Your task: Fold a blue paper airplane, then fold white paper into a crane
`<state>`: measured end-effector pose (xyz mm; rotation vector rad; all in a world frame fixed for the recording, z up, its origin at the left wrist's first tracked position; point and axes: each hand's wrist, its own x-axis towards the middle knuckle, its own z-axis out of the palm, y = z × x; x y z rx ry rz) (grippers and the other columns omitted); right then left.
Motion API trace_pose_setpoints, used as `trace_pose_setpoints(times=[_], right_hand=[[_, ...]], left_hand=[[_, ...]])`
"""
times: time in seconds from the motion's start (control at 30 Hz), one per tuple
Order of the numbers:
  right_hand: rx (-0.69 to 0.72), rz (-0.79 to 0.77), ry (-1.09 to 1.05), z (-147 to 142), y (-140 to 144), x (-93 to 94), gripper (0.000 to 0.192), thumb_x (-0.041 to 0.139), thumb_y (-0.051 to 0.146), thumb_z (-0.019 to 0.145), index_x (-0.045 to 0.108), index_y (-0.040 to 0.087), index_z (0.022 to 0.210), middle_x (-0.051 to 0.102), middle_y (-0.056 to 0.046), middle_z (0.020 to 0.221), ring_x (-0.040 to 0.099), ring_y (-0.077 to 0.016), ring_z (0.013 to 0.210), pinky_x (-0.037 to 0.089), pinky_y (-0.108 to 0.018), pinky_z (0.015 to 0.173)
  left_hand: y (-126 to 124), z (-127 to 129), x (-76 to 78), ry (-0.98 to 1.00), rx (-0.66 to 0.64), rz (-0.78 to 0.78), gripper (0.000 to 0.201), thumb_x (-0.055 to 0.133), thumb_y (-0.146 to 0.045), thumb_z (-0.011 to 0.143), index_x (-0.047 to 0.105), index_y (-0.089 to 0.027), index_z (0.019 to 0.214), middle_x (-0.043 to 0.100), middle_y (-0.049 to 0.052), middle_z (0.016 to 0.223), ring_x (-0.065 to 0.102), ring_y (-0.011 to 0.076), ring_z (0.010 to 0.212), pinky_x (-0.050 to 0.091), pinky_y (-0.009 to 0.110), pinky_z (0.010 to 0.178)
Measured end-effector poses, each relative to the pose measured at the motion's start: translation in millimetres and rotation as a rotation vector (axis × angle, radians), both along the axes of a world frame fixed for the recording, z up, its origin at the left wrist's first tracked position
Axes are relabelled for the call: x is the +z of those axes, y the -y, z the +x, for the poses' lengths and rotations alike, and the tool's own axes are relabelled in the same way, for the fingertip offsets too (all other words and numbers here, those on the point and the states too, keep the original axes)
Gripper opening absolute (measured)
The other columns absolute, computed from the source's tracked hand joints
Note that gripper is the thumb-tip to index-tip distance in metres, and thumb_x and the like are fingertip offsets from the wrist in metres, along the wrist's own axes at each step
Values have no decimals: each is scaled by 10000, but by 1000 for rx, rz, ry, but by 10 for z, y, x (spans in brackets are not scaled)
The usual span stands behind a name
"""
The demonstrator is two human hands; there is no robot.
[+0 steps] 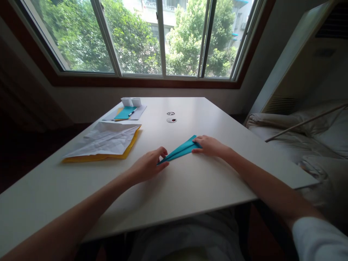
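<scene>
No readable text anywhere in view.

The crumpled white sheet (108, 139) on the table (190, 181) shows only creases, no legible print. The folded teal paper (181, 150) is plain on the faces that show. The small white boxes (131, 102) by the window carry no mark that can be made out, and the buildings outside are too blurred to read.

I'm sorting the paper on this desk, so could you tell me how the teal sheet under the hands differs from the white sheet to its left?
The teal paper is folded into a narrow pointed wedge; the white sheet lies open and crumpled. The left hand and right hand press the teal paper's ends; nothing touches the white sheet. The white sheet rests on yellow paper; the teal paper lies directly on the table.
</scene>
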<state>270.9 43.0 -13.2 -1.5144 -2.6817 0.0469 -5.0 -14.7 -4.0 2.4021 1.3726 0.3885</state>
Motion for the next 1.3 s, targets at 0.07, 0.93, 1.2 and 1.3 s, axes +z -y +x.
trace_pose_setpoints(times=[0.07,0.93,1.2,1.3], right_hand=[[-5,7,4,-2,1,-11,516,459,567,808,535,200,1164,552,-113,1190,502,-282,1086,454,-372,826],[153,-183,-735,168,-188,33,391,653,461,679,645,167,938,641,-76,978,583,-214,917,458,-364,827],[-92,-452,-1080,142,-216,44,521,723,408,604,602,172,1053,627,-49,874,581,-154,741,493,-275,610],[-152,-339,-966,123,-239,-35,531,715,370,617,592,162,1090,614,-84,983,579,-179,847,504,-280,663]], left_hand=[[-14,5,-33,76,-2,-48,277,506,-381,778,462,-210,991,611,48,983,574,172,748,449,300,656],[-180,-95,18,145,227,305,265,464,-356,821,651,-172,858,657,36,763,565,165,672,409,269,649],[-188,-81,7,182,137,-79,371,448,-452,771,648,-160,661,593,1,581,514,139,570,345,229,529],[-123,-9,-10,54,7,13,326,475,-413,761,625,-176,595,596,11,612,513,156,641,361,242,583]])
